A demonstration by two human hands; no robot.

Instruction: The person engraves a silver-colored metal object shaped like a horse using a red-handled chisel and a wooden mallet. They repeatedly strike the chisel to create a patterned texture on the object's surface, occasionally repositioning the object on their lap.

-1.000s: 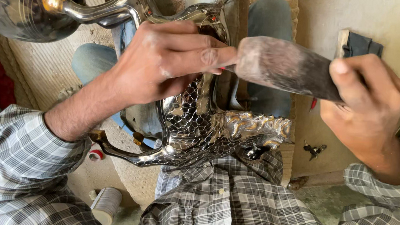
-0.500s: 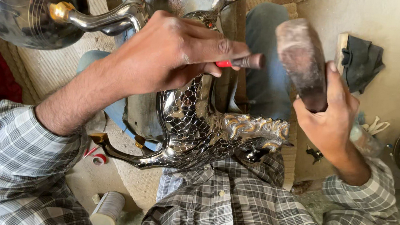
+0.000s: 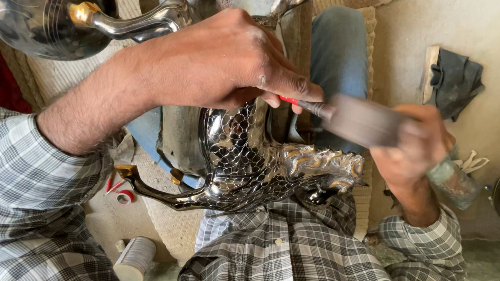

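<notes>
Across the lap lies the silvery, scale-patterned metal figure [image 3: 247,171], its curved arm reaching up to a polished bowl [image 3: 28,3]. Right hand [image 3: 417,150] is wrapped tight around a blurred mallet [image 3: 362,121], apparently mid-strike. Left hand [image 3: 227,62] is closed on a red-handled chisel [image 3: 305,105], tip toward the figure. Looks like chasing work; the coming blow wants a steady chisel and clear fingers.

The left hand [image 3: 220,64] reaches in from the near left, forearm bare, checked sleeve pushed back, fingers [image 3: 294,90] curled and pinched together, knuckles up. The right hand [image 3: 417,147] on the right is fisted, motion-blurred, wrist bent, sleeve at the forearm.
</notes>
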